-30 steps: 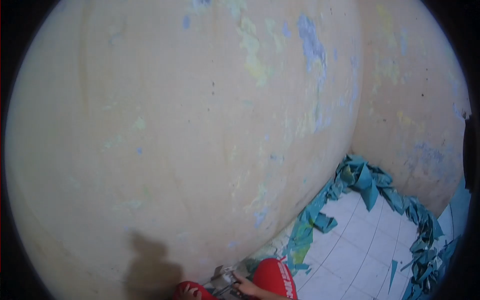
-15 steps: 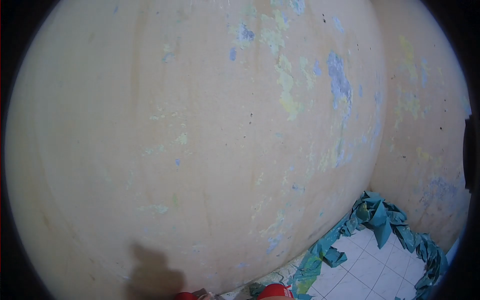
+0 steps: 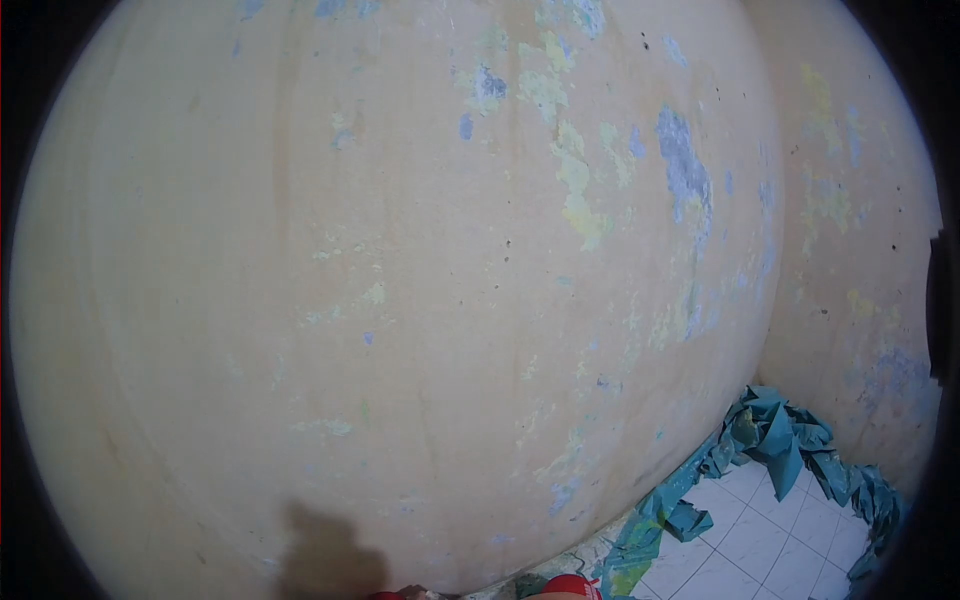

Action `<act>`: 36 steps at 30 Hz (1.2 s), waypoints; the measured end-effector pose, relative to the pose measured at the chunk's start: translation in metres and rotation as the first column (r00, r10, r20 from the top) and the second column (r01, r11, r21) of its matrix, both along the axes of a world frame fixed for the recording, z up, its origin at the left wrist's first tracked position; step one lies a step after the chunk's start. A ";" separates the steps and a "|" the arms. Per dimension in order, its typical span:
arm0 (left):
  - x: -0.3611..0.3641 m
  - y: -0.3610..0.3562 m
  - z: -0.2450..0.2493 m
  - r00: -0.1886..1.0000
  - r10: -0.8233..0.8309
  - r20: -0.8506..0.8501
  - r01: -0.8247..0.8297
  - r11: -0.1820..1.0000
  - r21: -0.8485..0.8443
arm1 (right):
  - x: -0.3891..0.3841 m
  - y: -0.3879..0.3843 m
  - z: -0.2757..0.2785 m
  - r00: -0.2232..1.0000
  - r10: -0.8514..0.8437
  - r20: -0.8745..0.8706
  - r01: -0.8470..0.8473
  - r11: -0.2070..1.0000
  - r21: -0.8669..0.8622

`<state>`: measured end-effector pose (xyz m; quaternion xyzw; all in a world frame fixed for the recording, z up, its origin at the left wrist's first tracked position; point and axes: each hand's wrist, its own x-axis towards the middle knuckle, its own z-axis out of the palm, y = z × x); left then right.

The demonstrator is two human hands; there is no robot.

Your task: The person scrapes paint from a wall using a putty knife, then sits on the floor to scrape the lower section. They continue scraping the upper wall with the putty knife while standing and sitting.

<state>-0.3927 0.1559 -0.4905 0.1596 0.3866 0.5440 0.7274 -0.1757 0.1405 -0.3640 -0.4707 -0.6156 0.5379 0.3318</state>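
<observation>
Neither of my hands can be made out; only small parts of what is close to me show along the bottom edge. A red rounded piece [image 3: 572,586] with a pale skin-toned strip under it is cut off there. Farther left, a second bit of red [image 3: 385,596] barely shows beside a small brownish shape [image 3: 413,592]. In front of me stands a beige wall [image 3: 420,200], its paint worn off in blue patches [image 3: 682,160] and pale green-yellow patches [image 3: 574,180]. A dark shadow [image 3: 325,555] falls low on it.
Crumpled teal peelings [image 3: 775,430] lie heaped in the corner and along the foot of both walls. White floor tiles [image 3: 745,540] show between them. The side wall [image 3: 830,270] on the right has similar worn patches. Something dark [image 3: 938,305] juts in at the right edge.
My view has shifted slightly, so the wall, shadow and peelings sit a little farther right and lower. The red pieces at the bottom show less on the left.
</observation>
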 end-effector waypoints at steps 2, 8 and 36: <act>0.003 0.002 -0.005 0.998 0.050 -0.023 -0.051 0.996 -0.069 | -0.001 -0.006 -0.001 1.000 0.000 0.007 0.000 1.000 -0.011; 0.003 0.001 -0.009 0.981 -0.113 -0.158 0.089 0.985 -0.151 | 0.002 -0.025 -0.005 0.999 -0.002 0.037 0.004 0.999 -0.045; 0.013 -0.014 -0.014 0.808 -0.565 -0.169 0.575 0.818 0.015 | -0.006 -0.083 0.018 0.990 0.011 0.138 0.003 0.995 -0.097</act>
